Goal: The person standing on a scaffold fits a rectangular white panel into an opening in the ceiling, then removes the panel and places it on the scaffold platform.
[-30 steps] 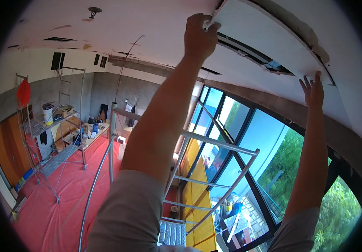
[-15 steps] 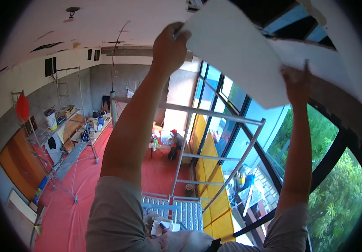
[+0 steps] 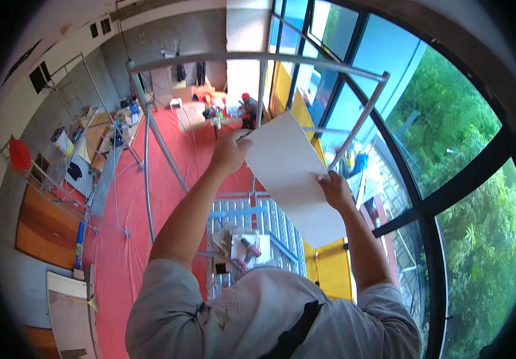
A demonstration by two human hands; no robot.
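I hold a white rectangular board (image 3: 288,173) out in front of me at a slant. My left hand (image 3: 230,149) grips its upper left edge, fingers wrapped round it. Gripping the opposite edge, lower down, is my right hand (image 3: 334,190). Beneath the board lies a perforated metal platform (image 3: 288,222); on it are a red power tool (image 3: 250,248) and white board scraps (image 3: 261,256), beside some dark small items. A metal scaffold rail (image 3: 306,58) crosses beyond the board.
Red sheeting (image 3: 120,251) covers the floor. Another scaffold (image 3: 66,81) with buckets and boards stands left. A crouching person in a red cap (image 3: 249,106) is at the far end. Tall black-framed windows (image 3: 425,203) and yellow panels (image 3: 329,269) line the right. Boards (image 3: 66,305) lean lower left.
Both hands have brought the board down from the ceiling opening to about chest height, still gripping it. The view has tilted downward, bringing my body and the platform into sight.
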